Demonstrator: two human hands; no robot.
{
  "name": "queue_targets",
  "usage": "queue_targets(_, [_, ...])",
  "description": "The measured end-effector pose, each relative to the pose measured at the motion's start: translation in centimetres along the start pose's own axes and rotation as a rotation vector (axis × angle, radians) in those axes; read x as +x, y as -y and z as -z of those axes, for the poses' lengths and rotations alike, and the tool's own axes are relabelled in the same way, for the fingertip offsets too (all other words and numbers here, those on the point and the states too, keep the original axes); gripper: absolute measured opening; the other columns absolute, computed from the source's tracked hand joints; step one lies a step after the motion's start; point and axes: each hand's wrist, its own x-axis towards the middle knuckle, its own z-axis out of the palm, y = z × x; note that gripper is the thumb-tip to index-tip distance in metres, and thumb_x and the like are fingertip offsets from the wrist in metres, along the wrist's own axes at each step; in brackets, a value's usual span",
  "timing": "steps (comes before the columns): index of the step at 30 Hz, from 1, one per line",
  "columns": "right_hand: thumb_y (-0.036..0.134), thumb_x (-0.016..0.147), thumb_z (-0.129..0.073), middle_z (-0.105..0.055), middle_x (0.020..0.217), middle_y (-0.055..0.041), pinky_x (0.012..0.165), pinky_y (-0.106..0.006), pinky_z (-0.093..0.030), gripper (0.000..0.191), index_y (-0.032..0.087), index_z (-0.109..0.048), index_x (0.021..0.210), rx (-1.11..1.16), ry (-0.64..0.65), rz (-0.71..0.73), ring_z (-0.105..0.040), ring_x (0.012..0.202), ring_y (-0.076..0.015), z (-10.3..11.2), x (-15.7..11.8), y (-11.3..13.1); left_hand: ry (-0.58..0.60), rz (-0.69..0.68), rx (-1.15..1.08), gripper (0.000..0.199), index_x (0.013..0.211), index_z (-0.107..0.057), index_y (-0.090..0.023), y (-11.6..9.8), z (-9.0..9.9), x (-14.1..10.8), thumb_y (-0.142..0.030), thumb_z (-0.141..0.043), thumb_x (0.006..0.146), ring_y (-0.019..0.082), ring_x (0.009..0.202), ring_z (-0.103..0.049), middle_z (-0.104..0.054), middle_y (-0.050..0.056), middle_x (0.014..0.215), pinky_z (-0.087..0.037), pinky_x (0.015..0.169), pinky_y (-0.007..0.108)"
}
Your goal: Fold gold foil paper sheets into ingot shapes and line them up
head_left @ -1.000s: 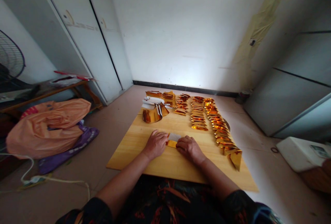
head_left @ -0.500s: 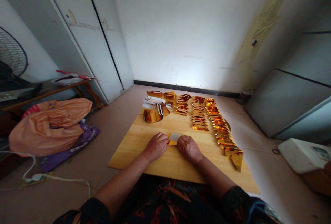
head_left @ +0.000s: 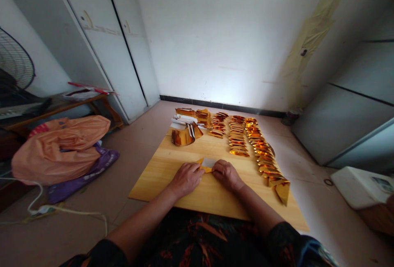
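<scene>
A sheet of gold foil paper [head_left: 208, 169] with a pale inner face lies partly folded on the wooden board [head_left: 163, 176]. My left hand [head_left: 187, 178] is closed on its left end, and my right hand [head_left: 227, 174] pinches its right end. The near edge shows gold where it is turned over. Beyond my hands lie a curved stack of gold sheets [head_left: 182, 137] and rows of folded gold pieces [head_left: 237, 137]. The longest row [head_left: 261, 152] runs down the board's right side, ending in a larger folded piece [head_left: 282, 191].
An orange bag [head_left: 58, 148] and a purple bag [head_left: 83, 172] sit on the floor at left, by a white cable [head_left: 80, 213]. A fan [head_left: 15, 61] and a low wooden bench [head_left: 101, 104] stand behind them. At right is a white box [head_left: 363, 187].
My left hand has shifted slightly down and toward the right along the paper's near edge. My right hand has moved a little up and right, still at its end.
</scene>
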Motion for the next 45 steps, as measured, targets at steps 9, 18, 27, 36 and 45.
queue_targets(9, [0.015,0.080,-0.059,-0.062,0.083,-0.0007,0.067,-0.019,-0.041,0.010,0.019,-0.068,0.079,0.112,0.101,-0.206,-0.058,0.074,-0.0111,1.3,1.5,0.5,0.044,-0.038,0.031,0.033,0.115,-0.059,-0.030,0.3,0.0,-0.5,-0.027,-0.057,0.082,0.024,0.109,-0.051,-0.057,0.008,0.116,-0.039,0.094,0.042])
queue_targets(18, [0.026,0.074,-0.065,-0.065,0.075,0.0030,0.055,-0.019,-0.033,0.004,0.023,-0.068,0.077,0.043,0.233,-0.460,-0.055,0.064,-0.0097,2.2,3.4,1.5,0.110,-0.025,0.048,0.029,0.111,-0.060,-0.031,-0.3,1.0,-0.2,-0.024,-0.056,0.082,0.025,0.108,-0.052,-0.057,0.008,0.115,-0.041,0.092,0.042])
queue_targets(27, [0.030,0.070,-0.067,-0.064,0.075,0.0029,0.055,-0.020,-0.029,0.010,0.022,-0.067,0.077,0.023,0.321,-0.545,-0.052,0.063,-0.0097,2.5,4.4,1.7,0.152,0.033,0.049,0.024,0.106,-0.061,-0.027,-1.1,1.1,-0.1,-0.025,-0.056,0.082,0.026,0.115,-0.049,-0.053,0.009,0.121,-0.041,0.094,0.042])
queue_targets(36, [0.026,0.068,-0.068,-0.063,0.073,0.0031,0.054,-0.020,-0.029,0.009,0.021,-0.066,0.075,0.046,0.324,-0.541,-0.050,0.063,-0.0096,2.5,4.5,1.5,0.097,0.124,0.043,0.038,0.121,-0.056,-0.031,-2.1,-0.2,-0.2,-0.031,-0.058,0.083,0.030,0.117,-0.047,-0.051,0.012,0.123,-0.042,0.094,0.046])
queue_targets(45, [0.007,0.067,-0.059,-0.062,0.076,0.0029,0.061,-0.019,-0.037,0.019,0.019,-0.065,0.080,0.185,0.248,-0.495,-0.054,0.067,-0.0096,2.2,3.9,0.2,0.107,0.155,0.033,0.036,0.119,-0.058,-0.033,-2.2,-0.2,-0.2,-0.033,-0.058,0.083,0.030,0.120,-0.045,-0.050,0.011,0.126,-0.040,0.095,0.046])
